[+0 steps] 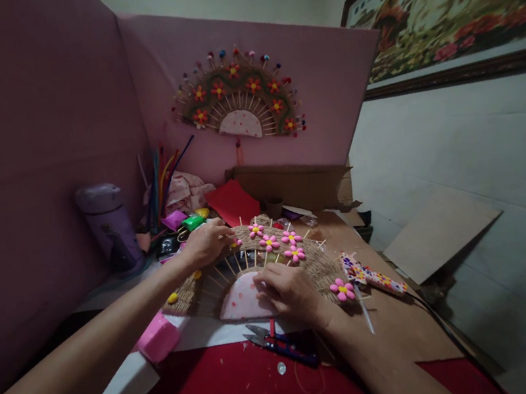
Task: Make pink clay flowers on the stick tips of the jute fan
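A half-round fan (320,261) of woven twine on thin wooden sticks lies on the table, with a dotted pale base (239,300). Pink clay flowers (295,254) with yellow centres sit along its right and upper part. My left hand (207,240) is at the fan's upper edge, fingers bent together beside a partly hidden pink flower (236,243). Over the base and lower sticks, my right hand (287,286) has its fingers curled in a pinch; what they hold, if anything, is hidden. Yellow clay dots (172,298) lie on the fan's left side.
Thread snips (279,342) lie before the fan. A pink clay block (158,337) sits front left, a flower-patterned glue gun (376,277) on cardboard at right. Behind stand a purple bottle (111,228) and pipe cleaners (161,186). A finished fan (237,98) hangs on the pink panel.
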A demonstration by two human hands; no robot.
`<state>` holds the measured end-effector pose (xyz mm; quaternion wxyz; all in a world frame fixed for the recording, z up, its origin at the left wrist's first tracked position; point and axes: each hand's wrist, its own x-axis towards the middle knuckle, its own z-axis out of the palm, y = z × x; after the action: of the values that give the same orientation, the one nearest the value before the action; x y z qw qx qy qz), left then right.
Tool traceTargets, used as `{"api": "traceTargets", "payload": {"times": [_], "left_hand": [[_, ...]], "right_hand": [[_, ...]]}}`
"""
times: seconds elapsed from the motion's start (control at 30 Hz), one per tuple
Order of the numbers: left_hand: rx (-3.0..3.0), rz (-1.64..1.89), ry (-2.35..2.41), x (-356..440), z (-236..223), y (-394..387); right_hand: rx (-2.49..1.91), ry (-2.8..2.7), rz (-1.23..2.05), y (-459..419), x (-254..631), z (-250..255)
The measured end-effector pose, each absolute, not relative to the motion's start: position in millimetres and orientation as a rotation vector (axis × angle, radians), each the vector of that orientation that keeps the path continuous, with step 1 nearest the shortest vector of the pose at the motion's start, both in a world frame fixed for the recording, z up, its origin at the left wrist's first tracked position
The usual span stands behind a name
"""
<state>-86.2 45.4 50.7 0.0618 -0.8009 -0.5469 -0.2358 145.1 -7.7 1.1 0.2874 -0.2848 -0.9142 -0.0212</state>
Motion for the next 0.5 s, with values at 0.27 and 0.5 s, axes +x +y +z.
{"api": "traceTargets", "payload": {"times": [0.27, 0.5], "left_hand": [[-2.315, -0.428, -1.433, -82.9, 50.8, 19.0], [-2.362, -0.342, -1.463, -77.9, 48.3, 16.3]], "right_hand": [[-0.754, -2.436, -0.028, -8.0, 145.4, 0.8], [-0.745, -2.428, -0.037, -7.6, 145.4, 0.4]]}}
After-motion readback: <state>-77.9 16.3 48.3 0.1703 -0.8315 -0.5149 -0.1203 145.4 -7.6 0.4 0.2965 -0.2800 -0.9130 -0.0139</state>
